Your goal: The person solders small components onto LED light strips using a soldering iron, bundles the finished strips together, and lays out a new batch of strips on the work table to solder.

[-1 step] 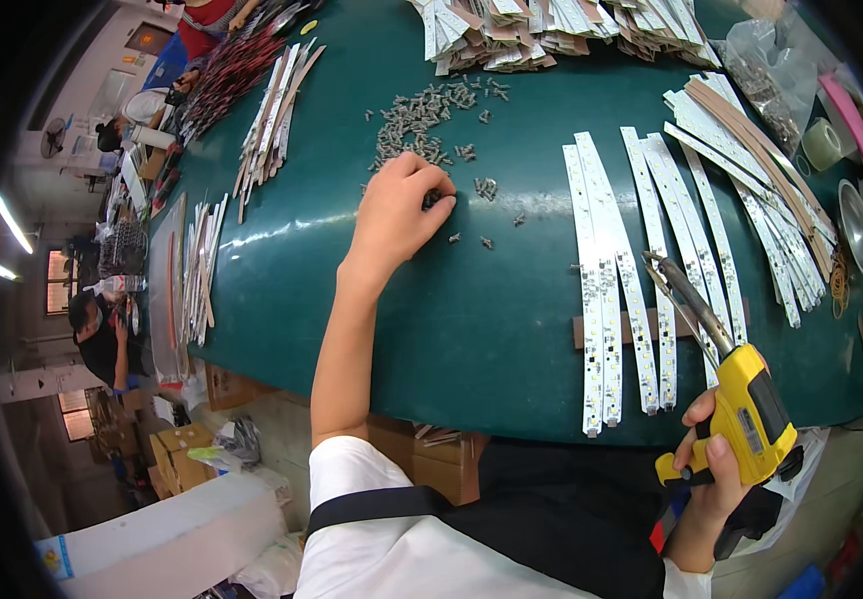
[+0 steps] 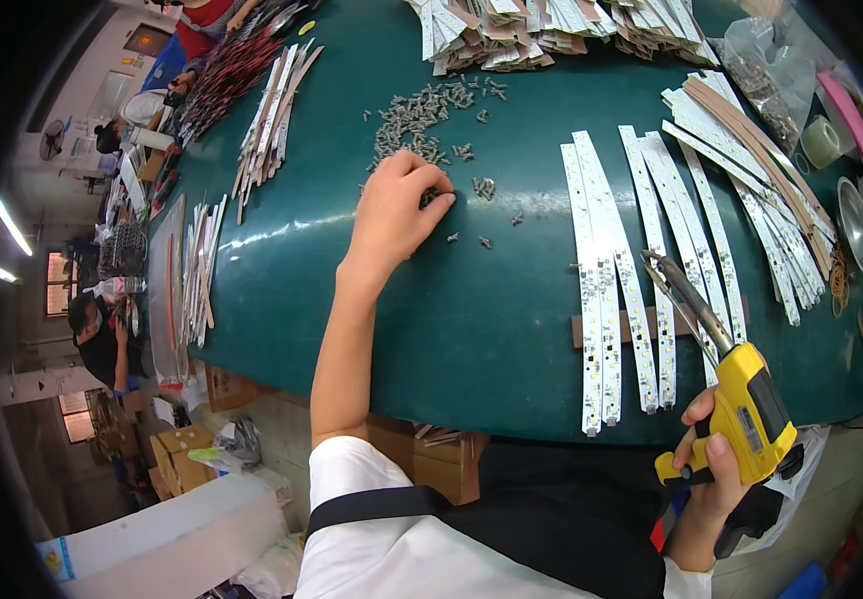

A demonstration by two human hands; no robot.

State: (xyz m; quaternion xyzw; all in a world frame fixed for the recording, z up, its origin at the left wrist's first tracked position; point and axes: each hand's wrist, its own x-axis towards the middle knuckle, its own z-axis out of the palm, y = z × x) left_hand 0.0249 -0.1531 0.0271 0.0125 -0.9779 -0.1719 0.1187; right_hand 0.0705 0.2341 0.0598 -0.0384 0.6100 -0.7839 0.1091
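Observation:
My left hand (image 2: 397,205) rests at the near edge of a pile of small grey metal parts (image 2: 417,120), its fingers curled and the thumb drawn toward the index finger. Dark small parts show in the gap between them; the other fingertips are hidden. In my right hand (image 2: 716,454) is a yellow and black soldering gun (image 2: 751,409). Its metal tip points up and left, over several white LED strips (image 2: 596,270) laid side by side. A brown strip (image 2: 581,331) runs crosswise under them. A few loose metal parts (image 2: 483,188) lie right of my left hand.
Stacks of white strips (image 2: 446,35) lie at the far side, with more strips (image 2: 751,190) on the right. A metal bowl (image 2: 855,225), tape roll (image 2: 819,143) and plastic bag (image 2: 759,75) stand at the right edge. Strip bundles (image 2: 277,115) lie left. Other people work beyond the left side.

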